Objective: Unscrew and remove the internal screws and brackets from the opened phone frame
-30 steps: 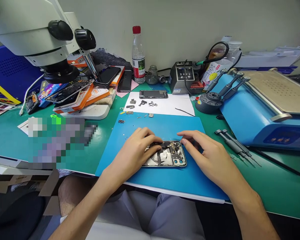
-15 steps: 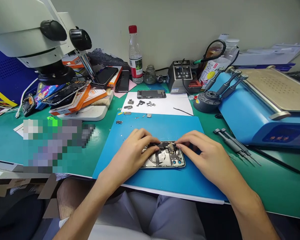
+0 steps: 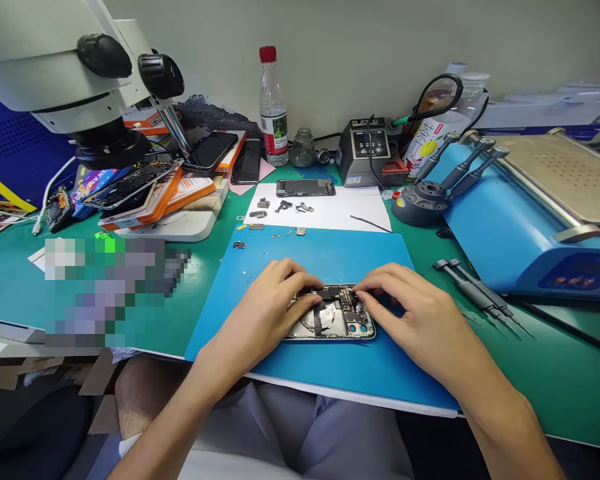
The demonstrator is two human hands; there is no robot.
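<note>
An opened smartphone (image 3: 337,325) lies flat on the blue mat (image 3: 325,253), its inner parts facing up and two camera openings at the near right corner. My left hand (image 3: 275,297) covers its left end, with the thumb over the inside and the fingers curled at the far edge. At the far right corner, beside the dark circuit board, my right hand (image 3: 410,303) has its thumb and forefinger pinched together. Whatever sits between those fingertips is too small to make out. Small loose metal parts (image 3: 300,231) lie along the mat's far edge.
White paper (image 3: 330,217) behind the mat carries a phone screen (image 3: 305,188) and small parts. On the right are several screwdrivers (image 3: 473,287), a screwdriver stand (image 3: 420,203) and a blue heating machine (image 3: 505,247). A microscope (image 3: 105,80) overhangs stacked boxes at left. A bottle (image 3: 274,127) stands behind.
The view has shifted slightly, so the phone and right-side tools appear a little further right. Both hands keep nearly the same pose at the phone.
</note>
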